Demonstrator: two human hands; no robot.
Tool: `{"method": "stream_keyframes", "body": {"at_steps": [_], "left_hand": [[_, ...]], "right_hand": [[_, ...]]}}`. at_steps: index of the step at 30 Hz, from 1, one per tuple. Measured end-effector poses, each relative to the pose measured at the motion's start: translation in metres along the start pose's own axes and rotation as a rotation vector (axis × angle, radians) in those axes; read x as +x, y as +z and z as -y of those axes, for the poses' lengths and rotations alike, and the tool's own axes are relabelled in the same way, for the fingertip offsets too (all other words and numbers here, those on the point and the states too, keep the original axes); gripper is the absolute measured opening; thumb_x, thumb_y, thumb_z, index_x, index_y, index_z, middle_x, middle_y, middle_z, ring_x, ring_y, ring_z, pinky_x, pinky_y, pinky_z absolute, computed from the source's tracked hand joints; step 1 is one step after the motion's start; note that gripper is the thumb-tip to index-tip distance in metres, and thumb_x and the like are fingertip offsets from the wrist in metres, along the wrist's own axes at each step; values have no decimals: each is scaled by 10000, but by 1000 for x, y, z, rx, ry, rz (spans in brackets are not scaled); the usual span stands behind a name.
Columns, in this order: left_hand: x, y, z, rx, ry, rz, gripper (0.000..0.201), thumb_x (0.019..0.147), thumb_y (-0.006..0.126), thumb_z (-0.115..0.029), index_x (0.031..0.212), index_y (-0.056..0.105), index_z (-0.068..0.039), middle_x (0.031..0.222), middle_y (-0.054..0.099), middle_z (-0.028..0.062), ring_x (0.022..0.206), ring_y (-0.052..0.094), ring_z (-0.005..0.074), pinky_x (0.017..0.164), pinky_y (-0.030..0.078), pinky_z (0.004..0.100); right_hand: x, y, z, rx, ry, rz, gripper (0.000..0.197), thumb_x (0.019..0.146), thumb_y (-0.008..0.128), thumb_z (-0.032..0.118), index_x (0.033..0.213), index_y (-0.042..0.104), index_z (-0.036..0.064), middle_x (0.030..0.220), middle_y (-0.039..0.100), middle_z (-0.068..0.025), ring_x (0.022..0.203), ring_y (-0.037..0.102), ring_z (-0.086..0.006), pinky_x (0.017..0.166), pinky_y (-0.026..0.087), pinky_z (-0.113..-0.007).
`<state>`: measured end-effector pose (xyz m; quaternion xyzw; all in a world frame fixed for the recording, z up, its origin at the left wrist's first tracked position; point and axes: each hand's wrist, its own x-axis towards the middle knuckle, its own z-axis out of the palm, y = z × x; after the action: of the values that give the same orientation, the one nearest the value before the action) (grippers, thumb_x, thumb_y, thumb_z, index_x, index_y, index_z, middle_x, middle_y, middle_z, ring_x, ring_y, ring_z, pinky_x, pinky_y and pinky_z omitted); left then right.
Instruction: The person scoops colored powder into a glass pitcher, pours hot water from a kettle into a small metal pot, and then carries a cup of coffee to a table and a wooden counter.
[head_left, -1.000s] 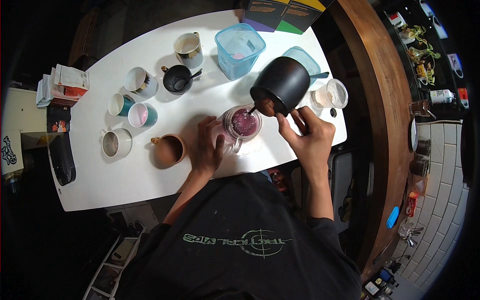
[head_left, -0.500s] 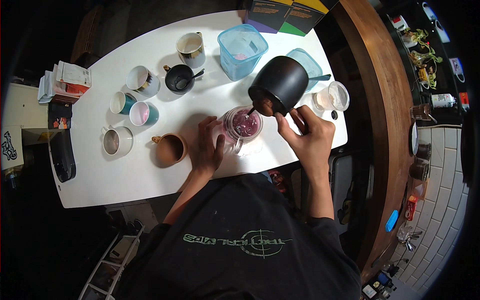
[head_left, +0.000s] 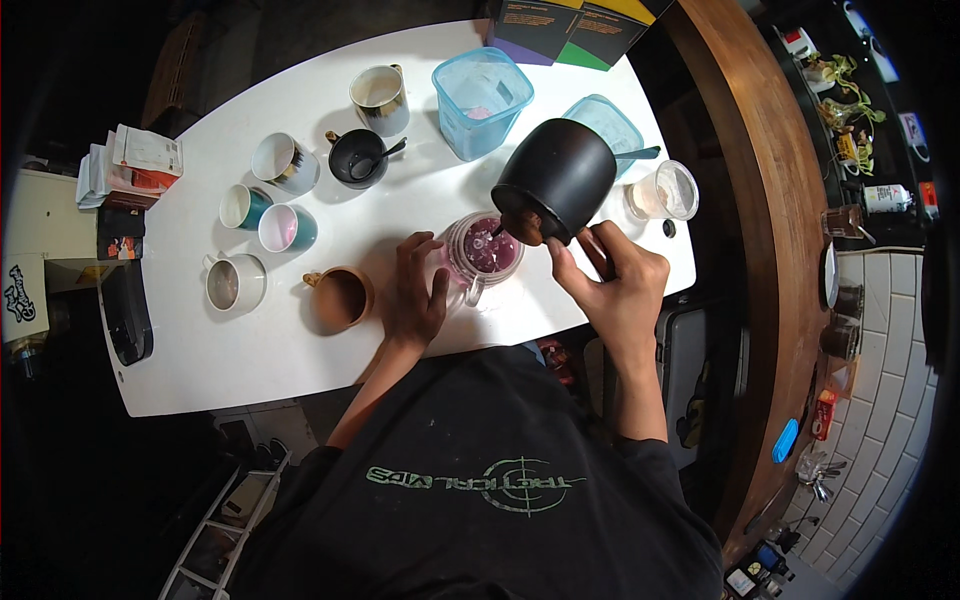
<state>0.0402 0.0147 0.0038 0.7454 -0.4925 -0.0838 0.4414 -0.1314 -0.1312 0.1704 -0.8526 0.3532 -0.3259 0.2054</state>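
Observation:
My right hand [head_left: 620, 285] is closed on the near lower side of a black mug [head_left: 560, 185], which is tilted over a glass jar mug [head_left: 468, 283]. Pinkish-purple, bubbly liquid [head_left: 490, 245] shows inside the jar, and a dark stream runs down into it from the black rim. Brownish contents [head_left: 522, 226] are visible at the tilted mouth. My left hand [head_left: 415, 295] rests on the table along the jar's left side, fingers apart and not wrapped round it; whether the fingertips touch the glass I cannot tell. A brown cup [head_left: 341, 298] stands just left of that hand.
Several used mugs stand on the left, among them a white one [head_left: 235, 282] and a black one [head_left: 357, 158] with a spoon. Behind are a blue tub [head_left: 470, 140] and a blue container [head_left: 610, 120]. A clear cup [head_left: 664, 192] stands near the white table's [head_left: 230, 365] right edge.
The black mug has tipped slightly further and shifted a little left and down over the jar. My left hand has stayed in nearly the same place.

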Motion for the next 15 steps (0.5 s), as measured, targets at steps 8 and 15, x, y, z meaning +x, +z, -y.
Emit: {"method": "stream_keyframes", "body": {"at_steps": [8,15], "left_hand": [[0,3,1,-51,18,-6,330,991,527,-285,1263,507,-98,1304,512,150,1162,566,382,919,497,457],[-1,1,-1,-75,-20,32,358,1004,507,-317,1264,502,-72,1322,480,178,1192,533,402,961,471,464]], "right_hand": [[-11,6,-12,-51,0,-17,276,740,842,218,741,648,22,639,697,-83,516,678,-171,487,494,-276],[-18,13,-14,-23,-28,-30,295,739,842,211,740,625,12,648,697,-94,513,670,-187,483,487,-281]]}}
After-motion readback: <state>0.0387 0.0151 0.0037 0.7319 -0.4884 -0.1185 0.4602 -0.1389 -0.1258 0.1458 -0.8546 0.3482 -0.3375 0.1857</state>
